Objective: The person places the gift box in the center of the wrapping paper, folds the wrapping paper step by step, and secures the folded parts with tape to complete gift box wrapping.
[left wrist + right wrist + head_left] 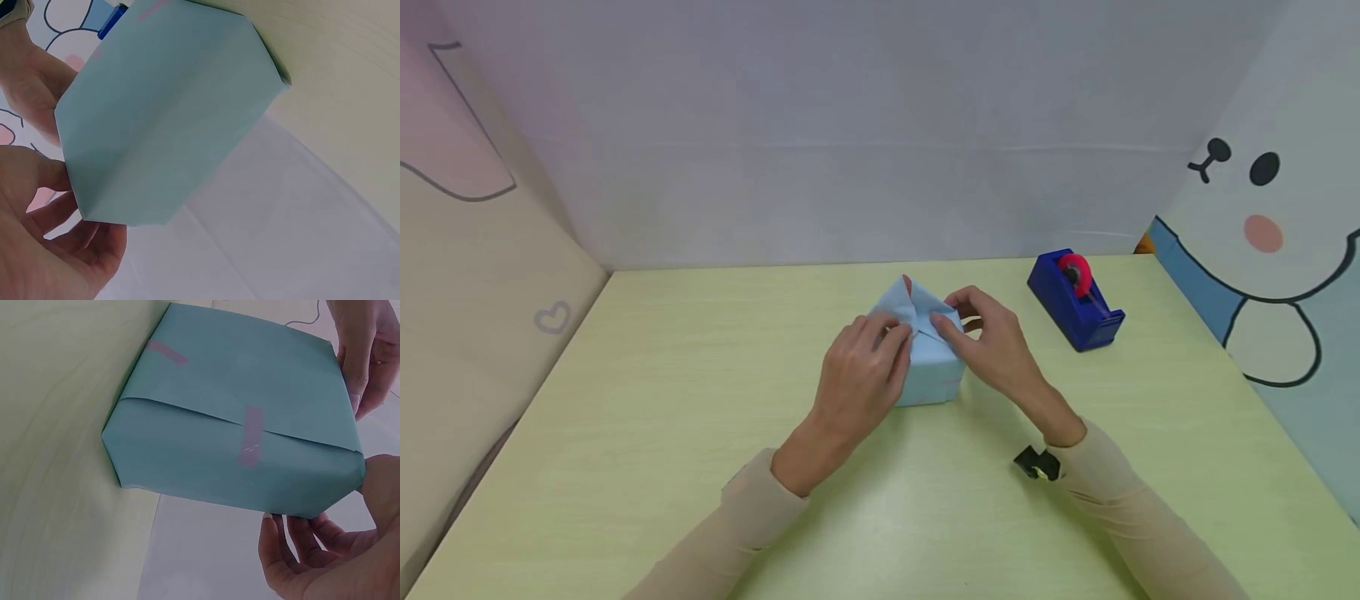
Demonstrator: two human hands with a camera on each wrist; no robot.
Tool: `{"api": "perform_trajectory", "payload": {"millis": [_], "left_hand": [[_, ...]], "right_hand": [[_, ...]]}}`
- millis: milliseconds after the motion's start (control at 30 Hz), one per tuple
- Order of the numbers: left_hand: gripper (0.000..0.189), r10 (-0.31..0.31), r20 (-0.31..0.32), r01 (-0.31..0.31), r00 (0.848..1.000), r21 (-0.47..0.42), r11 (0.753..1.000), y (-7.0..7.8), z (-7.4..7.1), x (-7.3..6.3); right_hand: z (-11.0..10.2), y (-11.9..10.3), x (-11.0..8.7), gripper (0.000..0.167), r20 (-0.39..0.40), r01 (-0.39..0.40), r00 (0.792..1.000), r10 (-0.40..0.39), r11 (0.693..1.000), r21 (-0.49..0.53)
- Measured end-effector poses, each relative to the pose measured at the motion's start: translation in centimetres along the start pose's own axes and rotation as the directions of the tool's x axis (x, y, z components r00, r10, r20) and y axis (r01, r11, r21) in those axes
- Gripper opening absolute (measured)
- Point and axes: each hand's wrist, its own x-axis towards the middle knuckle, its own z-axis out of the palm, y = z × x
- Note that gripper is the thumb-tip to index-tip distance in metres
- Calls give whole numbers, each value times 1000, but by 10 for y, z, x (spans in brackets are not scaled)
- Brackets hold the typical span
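Note:
A box wrapped in light blue paper [931, 377] stands on the table between both hands, its paper folded into a pointed flap [893, 298] at the top. My left hand [859, 375] pinches the paper near the middle of the folds. On the other side my right hand [996, 342] grips the top edge, thumb on the folded paper and fingers behind it. Pink tape strips [251, 434] lie across a paper seam in the right wrist view. A broad plain side of the box [169, 112] fills much of the left wrist view.
A blue tape dispenser [1071, 304] with a red-pink roll stands at the back right of the light wooden table [700, 375]. Beside the right cuff is a small black object [1037, 462]. Printed cloth walls [880, 167] border the table at the back and sides.

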Motion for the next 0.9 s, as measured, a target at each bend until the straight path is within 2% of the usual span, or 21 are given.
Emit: {"api": "perform_trajectory", "payload": {"millis": [200,400,600,733,900], "left_hand": [[18,54,39,-54,998,20,998,-3,-2,-4],[27,134,80,-137,988,35,990,-6,-2,-9],[34,166,116,-173,979,55,983,-7,-1,-13],[34,146,122,-149,982,9,989,-9,-1,-14],[25,74,112,-58,991,-142,988,-14,-4,-13]], "right_hand": [[-2,-1,1,23,16,18,1000,-18,1000,-6],[-3,-1,1,23,25,37,999,-37,999,3],[-5,-1,2,23,26,64,998,-64,998,-5],[-6,-2,2,23,29,70,997,-70,998,-7],[-6,-2,3,23,50,64,997,-64,998,-1]]}}
